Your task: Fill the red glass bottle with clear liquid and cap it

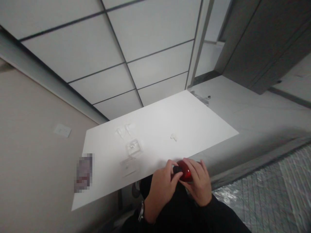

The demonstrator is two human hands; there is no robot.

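Note:
Close to the near edge of the white table, both hands hold a glossy red rounded object [186,171] with a dark end piece [177,169]. My left hand [160,185] pinches this dark piece between thumb and fingers. Around the red body curl the fingers of my right hand [199,183], hiding its right side. What kind of object it is, I cannot make out. A small pale curved item [173,137] lies on the table just beyond the hands.
The white table [155,123] carries clear plastic bags [124,130], a clear box [133,147] and its flat clear lid or tray [130,166]. A pixelated item [84,172] lies at the left end. A panelled sliding door [155,58] stands behind; a quilted grey surface [264,187] is at right.

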